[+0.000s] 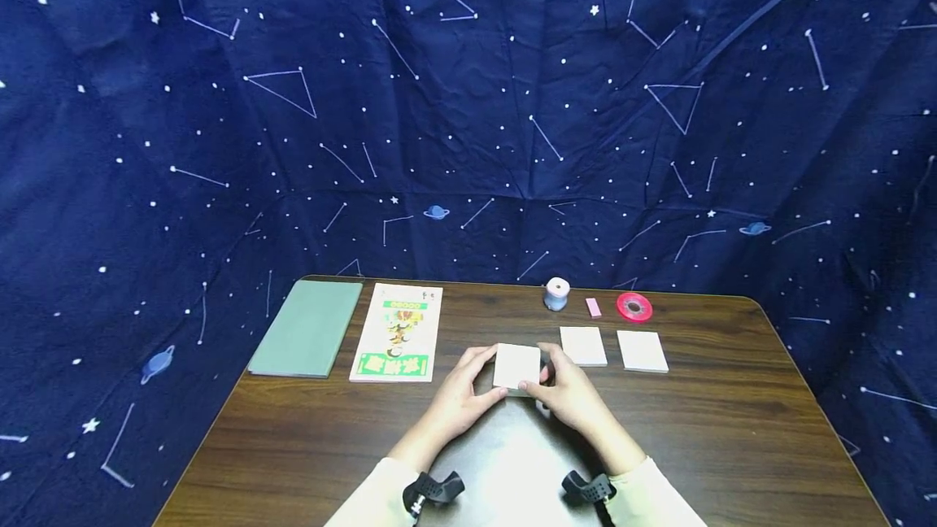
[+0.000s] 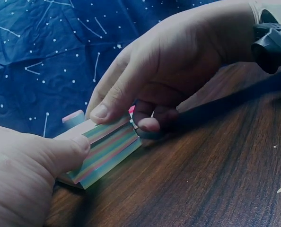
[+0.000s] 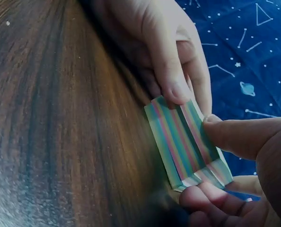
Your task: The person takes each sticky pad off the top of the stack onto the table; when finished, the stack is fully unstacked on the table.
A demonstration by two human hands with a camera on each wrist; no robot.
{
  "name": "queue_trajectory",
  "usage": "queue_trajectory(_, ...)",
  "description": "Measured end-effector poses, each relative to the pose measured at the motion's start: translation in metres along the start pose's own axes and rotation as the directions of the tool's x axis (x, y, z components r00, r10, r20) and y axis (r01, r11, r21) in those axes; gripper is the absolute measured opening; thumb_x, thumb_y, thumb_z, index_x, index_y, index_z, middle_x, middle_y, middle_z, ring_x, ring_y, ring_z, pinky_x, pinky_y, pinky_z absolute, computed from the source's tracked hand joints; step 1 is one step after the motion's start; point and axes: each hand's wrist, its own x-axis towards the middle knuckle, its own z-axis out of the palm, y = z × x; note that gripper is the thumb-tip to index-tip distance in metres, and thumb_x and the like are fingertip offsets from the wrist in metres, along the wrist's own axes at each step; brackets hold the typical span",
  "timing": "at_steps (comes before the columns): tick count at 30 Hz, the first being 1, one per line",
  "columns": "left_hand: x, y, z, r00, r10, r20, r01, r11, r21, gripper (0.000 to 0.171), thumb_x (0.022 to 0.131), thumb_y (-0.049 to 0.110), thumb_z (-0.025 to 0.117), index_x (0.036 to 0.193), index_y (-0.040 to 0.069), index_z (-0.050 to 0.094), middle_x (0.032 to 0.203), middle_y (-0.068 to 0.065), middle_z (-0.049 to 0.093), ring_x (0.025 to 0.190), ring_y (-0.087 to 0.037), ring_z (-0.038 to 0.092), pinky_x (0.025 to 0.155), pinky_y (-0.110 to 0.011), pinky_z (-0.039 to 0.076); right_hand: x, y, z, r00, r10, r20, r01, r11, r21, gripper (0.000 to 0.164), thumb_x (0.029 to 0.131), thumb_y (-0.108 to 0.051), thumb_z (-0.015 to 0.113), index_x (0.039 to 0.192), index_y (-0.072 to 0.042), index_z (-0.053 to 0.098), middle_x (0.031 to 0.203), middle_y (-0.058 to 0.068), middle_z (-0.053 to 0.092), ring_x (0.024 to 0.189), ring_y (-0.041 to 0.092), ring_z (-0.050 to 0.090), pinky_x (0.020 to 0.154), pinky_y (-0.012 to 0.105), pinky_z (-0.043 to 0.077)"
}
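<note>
A starry blue curtain [image 1: 468,104] hangs behind the striped stack [image 1: 516,366], and a dark wooden table [image 1: 739,413] spreads around it; whether the stack touches the wood I cannot tell. Well to the stack's left lies a green folder [image 1: 306,328], with a printed booklet [image 1: 397,332] between the two. At the stack itself, the left hand [image 1: 461,398] pinches its left side and the right hand [image 1: 574,398] its right, both thumbs towards the near edge. The work looks partway: several layers are together, but the upper ones seem not quite flush with the lower, so evening them appears left to do. Just right of the stack lies a white pad [image 1: 583,346], and beyond that a second pad [image 1: 642,350], both separate; whether they belong with it is unclear. Behind and right of the stack, a red ring [image 1: 623,307], a spool [image 1: 556,294] and a small pink block [image 1: 594,308] sit untouched.
</note>
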Motion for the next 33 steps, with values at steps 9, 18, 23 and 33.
queue_trajectory(9,0.001,0.000,-0.003,0.999,0.033,-0.017,-0.033,0.999,0.034,0.073,0.094,0.024,0.085,0.159,0.010,0.055,0.151,-0.007,0.060,0.141,-0.028,0.060,0.120,-0.055,0.049,0.002,0.006,0.005,0.999,-0.037,-0.028,0.040,0.994,0.103,0.069,0.088,-0.016,0.091,0.148,-0.007,0.058,0.091,0.010,0.063,0.062,0.010,0.057,0.050,0.024,0.049)
queue_trajectory(18,0.000,0.001,-0.004,1.000,0.020,-0.014,-0.020,1.000,0.014,0.074,0.094,0.022,0.087,0.159,0.009,0.055,0.151,-0.006,0.060,0.140,-0.026,0.060,0.120,-0.055,0.049,0.003,0.014,0.006,0.996,-0.084,0.000,0.082,0.969,0.232,0.072,0.087,-0.011,0.091,0.149,-0.011,0.054,0.091,0.011,0.060,0.062,0.006,0.054,0.050,0.019,0.045)
queue_trajectory(23,0.001,0.000,-0.001,1.000,0.015,0.003,-0.016,1.000,0.020,0.073,0.092,0.017,0.088,0.158,0.010,0.057,0.153,-0.005,0.059,0.144,-0.025,0.058,0.123,-0.052,0.047,0.005,0.021,0.007,0.988,-0.152,0.017,0.141,0.946,0.291,0.076,0.088,-0.004,0.089,0.152,-0.008,0.048,0.093,0.014,0.056,0.060,0.004,0.053,0.048,0.017,0.044)
queue_trajectory(33,0.001,0.001,0.001,1.000,0.025,0.010,-0.025,0.998,0.049,0.070,0.091,0.014,0.088,0.154,0.008,0.060,0.154,-0.006,0.057,0.147,-0.027,0.057,0.125,-0.051,0.046,0.003,0.030,0.007,0.958,-0.286,-0.031,0.276,0.888,0.368,0.076,0.087,0.004,0.086,0.152,-0.006,0.048,0.096,0.020,0.055,0.065,0.003,0.054,0.051,0.017,0.046)
